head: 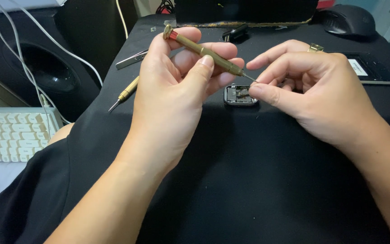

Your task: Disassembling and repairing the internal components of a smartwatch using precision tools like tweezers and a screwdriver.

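Note:
My left hand (177,86) holds a slim brass screwdriver (201,50) between thumb and fingers, its red-ringed cap up at the left and its thin tip slanting down to the right. My right hand (314,92) pinches at that tip with thumb and forefinger; whether a tiny part sits between them is too small to tell. Just below the tip, a small opened square device (240,96) with exposed insides lies on the black cloth (249,180).
A second brass screwdriver (125,92) and metal tweezers (132,59) lie left of my hands. A flat dark panel (369,70) rests at the right, a black mouse (346,20) behind it. A white keyboard (12,133) and white cables (32,72) sit off the cloth at left.

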